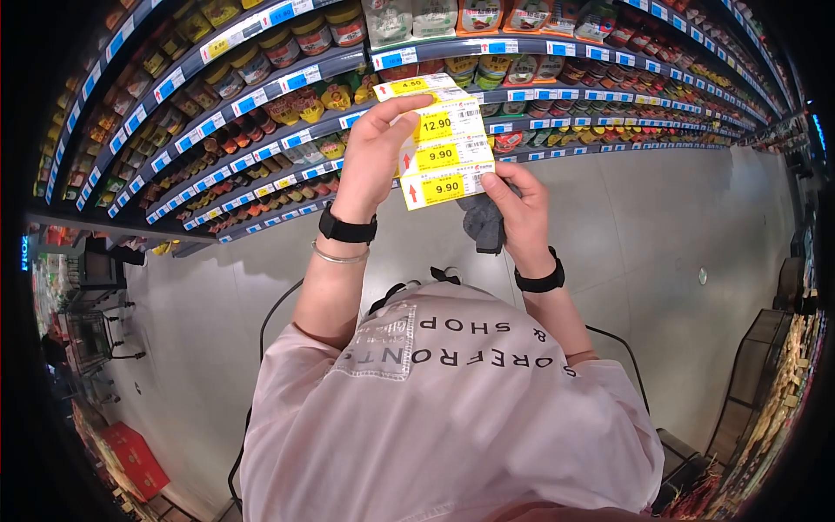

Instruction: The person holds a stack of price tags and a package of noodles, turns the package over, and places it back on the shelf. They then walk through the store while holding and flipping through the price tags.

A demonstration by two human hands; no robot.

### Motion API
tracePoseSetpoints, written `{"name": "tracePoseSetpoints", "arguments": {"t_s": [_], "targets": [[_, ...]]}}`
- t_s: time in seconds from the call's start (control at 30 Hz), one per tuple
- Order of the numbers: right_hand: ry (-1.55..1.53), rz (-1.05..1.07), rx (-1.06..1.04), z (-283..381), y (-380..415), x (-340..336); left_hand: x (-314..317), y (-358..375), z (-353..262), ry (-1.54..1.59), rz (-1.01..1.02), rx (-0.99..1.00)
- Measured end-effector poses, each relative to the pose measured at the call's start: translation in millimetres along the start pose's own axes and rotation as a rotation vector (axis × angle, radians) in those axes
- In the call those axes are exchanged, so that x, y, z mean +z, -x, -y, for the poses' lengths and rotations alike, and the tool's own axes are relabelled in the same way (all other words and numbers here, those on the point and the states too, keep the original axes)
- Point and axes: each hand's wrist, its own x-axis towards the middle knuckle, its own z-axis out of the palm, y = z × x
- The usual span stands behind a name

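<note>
A sheet of yellow and white price labels is held up in front of the shelves, showing 12.90 and 9.90 twice, with 4.50 on a part bent back at the top. My left hand grips its upper left side, fingers closed over the top labels. At the lower right corner, my right hand pinches the sheet between thumb and fingers. A dark grey cloth hangs from my right hand, below the sheet. Both wrists wear black bands.
Curved shelves of jars and packets with blue and yellow price tags run across the front. Shopping carts stand at the left, near a red box. A dark-sided display is at the right, beyond the grey floor.
</note>
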Motion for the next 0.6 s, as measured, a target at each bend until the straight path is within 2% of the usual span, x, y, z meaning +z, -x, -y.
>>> {"name": "tracePoseSetpoints", "arguments": {"t_s": [0.4,0.5,0.6], "targets": [[-0.021,-0.03,-0.011,0.3,3.9,0.1,2.8,4.7,0.3,-0.006,-0.012,-0.052],[0.077,0.04,-0.021,5.6,3.0,-0.2,0.0,0.1,4.8,-0.034,-0.005,-0.028],[0.044,0.037,0.004,3.5,4.8,-0.6,1.8,-1.3,2.7,-0.021,-0.003,-0.041]]}}
